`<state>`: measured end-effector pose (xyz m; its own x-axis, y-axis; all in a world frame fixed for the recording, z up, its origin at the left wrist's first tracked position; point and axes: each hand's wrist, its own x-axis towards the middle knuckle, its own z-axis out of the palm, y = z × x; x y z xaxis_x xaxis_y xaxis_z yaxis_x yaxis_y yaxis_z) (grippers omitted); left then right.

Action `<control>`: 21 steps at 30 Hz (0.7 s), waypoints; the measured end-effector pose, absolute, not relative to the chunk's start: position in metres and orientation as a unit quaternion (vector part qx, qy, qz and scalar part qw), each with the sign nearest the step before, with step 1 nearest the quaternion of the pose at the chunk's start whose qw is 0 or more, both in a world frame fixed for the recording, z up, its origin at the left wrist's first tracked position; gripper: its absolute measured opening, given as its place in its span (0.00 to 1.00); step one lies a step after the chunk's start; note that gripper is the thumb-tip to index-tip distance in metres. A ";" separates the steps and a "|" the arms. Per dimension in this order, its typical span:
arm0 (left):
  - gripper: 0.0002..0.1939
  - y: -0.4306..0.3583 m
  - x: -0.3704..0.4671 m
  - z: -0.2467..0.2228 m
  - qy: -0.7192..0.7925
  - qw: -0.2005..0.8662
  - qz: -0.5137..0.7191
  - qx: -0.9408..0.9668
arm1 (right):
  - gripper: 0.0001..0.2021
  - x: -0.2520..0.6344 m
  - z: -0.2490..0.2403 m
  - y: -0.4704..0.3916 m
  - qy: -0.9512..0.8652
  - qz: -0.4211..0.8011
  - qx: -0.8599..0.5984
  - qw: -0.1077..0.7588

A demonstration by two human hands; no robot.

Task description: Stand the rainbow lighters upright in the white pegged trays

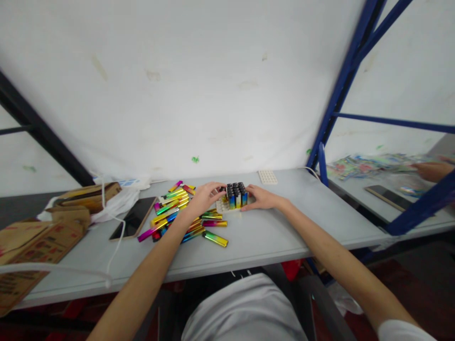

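Note:
Several shiny lighters with black tops (pixel 237 195) stand upright, packed together in a white perforated tray (pixel 222 205). At the tray's left side, my left hand (pixel 207 196) has its fingers closed round a small dark-topped piece, probably a lighter, mostly hidden by the fingers. My right hand (pixel 262 197) rests at the right side of the standing lighters, thumb and fingers apart, touching the tray's edge. A loose pile of metallic multicoloured lighters (pixel 170 210) lies left of the tray, partly behind my left forearm.
A second white perforated tray (pixel 268 177) lies near the wall. On the left are a phone (pixel 135 217), a white cable and cardboard boxes (pixel 46 237). Blue metal posts (pixel 337 94) stand at right; beyond them another person's hand (pixel 432 171) is over colourful packets.

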<state>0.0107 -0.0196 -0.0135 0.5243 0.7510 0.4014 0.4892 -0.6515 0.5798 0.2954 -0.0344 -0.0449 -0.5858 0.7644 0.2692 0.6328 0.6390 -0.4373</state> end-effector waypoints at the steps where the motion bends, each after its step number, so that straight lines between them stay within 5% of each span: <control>1: 0.20 -0.020 0.012 -0.015 0.369 0.203 0.325 0.847 | 0.32 0.295 -0.045 -0.034 -0.877 0.149 -0.398 0.222; 7: 0.26 -0.022 0.009 -0.017 0.377 0.186 0.302 0.856 | 0.32 0.295 -0.045 -0.034 -0.879 0.147 -0.401 0.213; 12: 0.17 -0.019 -0.005 -0.007 0.399 0.135 0.311 0.852 | 0.31 0.295 -0.045 -0.035 -0.878 0.151 -0.399 0.218; 21: 0.25 0.012 -0.049 -0.016 0.600 -0.076 0.174 0.777 | 0.31 0.296 -0.046 -0.034 -0.875 0.151 -0.404 0.218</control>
